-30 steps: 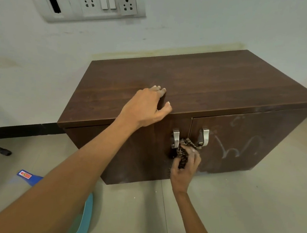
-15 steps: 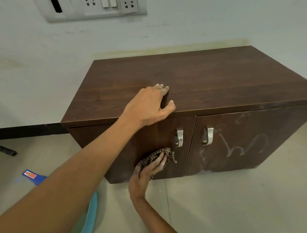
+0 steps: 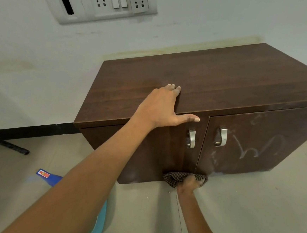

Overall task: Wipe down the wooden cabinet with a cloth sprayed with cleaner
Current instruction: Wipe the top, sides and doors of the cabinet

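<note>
A dark wooden cabinet (image 3: 206,83) stands on a pale tiled floor (image 3: 251,216), its back against a white wall (image 3: 25,51). The left hand (image 3: 160,107) lies palm down on the front edge of the cabinet's top: its fingers, pressed together, rest flat on the top, and the thumb is spread wide to the right along the edge above the left door (image 3: 155,153). The right hand (image 3: 189,182) is down at the floor line, closed around a bunched checked cloth (image 3: 173,177) that it pinches against the bottom edge of the cabinet just where the two doors meet; the fingers curl into the fabric, and their tips are hidden in it. The cloth sticks out to either side of the hand and touches both cabinet and floor. Each door carries a metal handle, the left handle (image 3: 191,138) and the right handle (image 3: 221,137) close on either side of the gap. The right door (image 3: 257,143) bears pale chalky scrawls and dusty smears. A switch panel (image 3: 106,2) with sockets sits on the wall above. On the floor to the left lie a blue packet (image 3: 48,176) and, under the left forearm, the rim of a light blue item (image 3: 98,226).
</note>
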